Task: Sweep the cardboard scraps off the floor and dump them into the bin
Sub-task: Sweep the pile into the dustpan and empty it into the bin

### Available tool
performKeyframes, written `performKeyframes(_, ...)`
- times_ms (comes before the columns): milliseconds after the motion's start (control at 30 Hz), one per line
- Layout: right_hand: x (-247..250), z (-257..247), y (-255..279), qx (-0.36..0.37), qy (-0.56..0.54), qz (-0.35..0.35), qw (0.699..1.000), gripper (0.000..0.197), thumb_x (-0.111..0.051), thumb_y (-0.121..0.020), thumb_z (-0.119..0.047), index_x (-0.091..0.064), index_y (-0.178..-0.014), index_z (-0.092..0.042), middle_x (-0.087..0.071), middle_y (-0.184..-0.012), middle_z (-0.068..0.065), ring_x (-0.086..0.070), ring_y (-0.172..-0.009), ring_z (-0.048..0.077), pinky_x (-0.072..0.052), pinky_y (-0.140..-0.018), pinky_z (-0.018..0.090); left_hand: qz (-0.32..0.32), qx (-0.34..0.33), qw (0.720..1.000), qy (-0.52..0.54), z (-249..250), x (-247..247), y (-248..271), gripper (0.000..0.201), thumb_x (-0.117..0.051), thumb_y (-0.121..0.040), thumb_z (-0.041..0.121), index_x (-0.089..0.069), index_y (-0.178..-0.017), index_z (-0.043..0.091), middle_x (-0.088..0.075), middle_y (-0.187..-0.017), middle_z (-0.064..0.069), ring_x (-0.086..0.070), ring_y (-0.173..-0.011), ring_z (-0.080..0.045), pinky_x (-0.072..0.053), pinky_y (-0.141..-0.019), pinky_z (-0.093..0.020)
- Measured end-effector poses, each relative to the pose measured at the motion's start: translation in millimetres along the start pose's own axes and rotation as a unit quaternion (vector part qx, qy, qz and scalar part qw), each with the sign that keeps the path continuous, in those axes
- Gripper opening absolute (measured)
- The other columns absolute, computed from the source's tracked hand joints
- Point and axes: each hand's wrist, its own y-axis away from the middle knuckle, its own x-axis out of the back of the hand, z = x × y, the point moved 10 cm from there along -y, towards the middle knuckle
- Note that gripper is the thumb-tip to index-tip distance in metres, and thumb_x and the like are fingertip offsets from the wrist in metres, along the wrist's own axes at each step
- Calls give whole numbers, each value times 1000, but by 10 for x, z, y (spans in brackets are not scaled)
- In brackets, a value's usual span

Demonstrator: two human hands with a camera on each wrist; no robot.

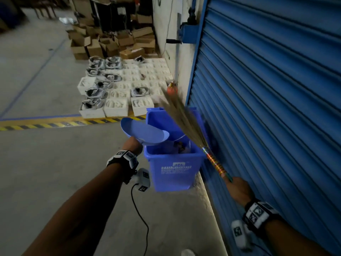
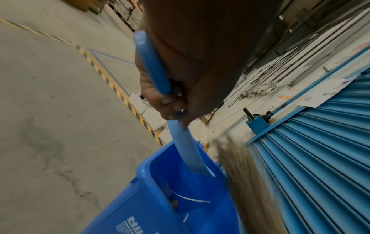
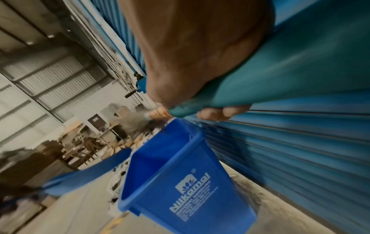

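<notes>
1. Right hand [image 1: 239,189] is clenched round the green end of the broom [image 1: 186,124] handle; the bristles point up and away, over the far right corner of the bin. They're blurred, so I can't tell whether they touch the rim.
2. Left hand [image 1: 133,145] grasps the dustpan [image 1: 143,132] by its handle, fingers wrapped, thumb on top. The pan is tipped over the bin's near-left edge, lip inside the opening.
3. Bin [image 1: 171,172]: blue plastic, standing on the concrete floor [image 1: 55,172] just beside the blue roller shutter [image 1: 267,89].
4. Cardboard scraps [image 1: 181,146]: brown bits visible low inside the bin. Pan looks emptied; its inner face is mostly hidden, so not certain. No scraps visible on the floor nearby.
5. Handling, judged: scraps are light and stiff-ish and will slide off smooth plastic, but may cling or flutter, so keep the lip below the rim. The pan is light and rigid; the handle is the right hold. The bin is light and could tip if knocked.
6. Farther back: hazard-striped floor tape [image 1: 46,124], white foam trays [image 1: 118,89] holding grey devices, then stacked cardboard boxes [image 1: 110,43].
</notes>
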Motion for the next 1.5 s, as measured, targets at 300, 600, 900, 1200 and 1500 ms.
performKeyframes(300, -127, -544, -57, 120, -28, -43, 992, 64, -33, -93, -64, -65, -91, -9, -67, -100, 23, -64, -93, 37, -45, -68, 34, 86, 134, 979, 126, -444, 261, 1141, 24, -50, -95, 12, -64, -110, -1, -65, -108, -21, -61, -100, -36, -45, -82, -37)
performKeyframes(600, -619, -1595, 682, 285, -58, -129, 948, 66, -23, -84, -74, -49, -65, -18, -65, -83, 22, -61, -80, 37, -36, -61, 34, 165, 304, 914, 213, -1485, 142, 2764, 48, -54, -93, 38, -40, -60, 6, -44, -57, -11, -43, -54, -28, -26, -47, -31)
performKeyframes(900, -1596, -2656, 2398, 440, 74, -205, 871, 58, -45, -89, -65, -66, -86, -11, -59, -75, 7, -58, -73, 29, -41, -61, 31, 256, 458, 719, 457, -2887, -480, 5211, 16, -51, -94, 10, -39, -84, 3, -36, -60, -8, -33, -44, -17, -26, -39, -19)
performKeyframes(1200, -3128, -3050, 4999, 573, 208, -297, 735, 57, -51, -87, -64, -57, -64, -12, -62, -58, 6, -63, -54, 24, -48, -49, 29, 323, 585, 542, 509, -3772, -1485, 8382, 34, -53, -96, 27, -39, -69, 11, -36, -50, -7, -28, -25, -12, -22, -38, -14)
performKeyframes(1500, -4368, -3044, 7318, 653, 291, -370, 594, 47, -62, -84, -56, -56, -71, -11, -58, -52, 7, -56, -42, 22, -49, -48, 34, 380, 660, 319, 564, -3753, -2543, 10454, 38, -50, -96, 37, -40, -68, 13, -38, -51, -7, -27, -28, -11, -21, -39, -12)
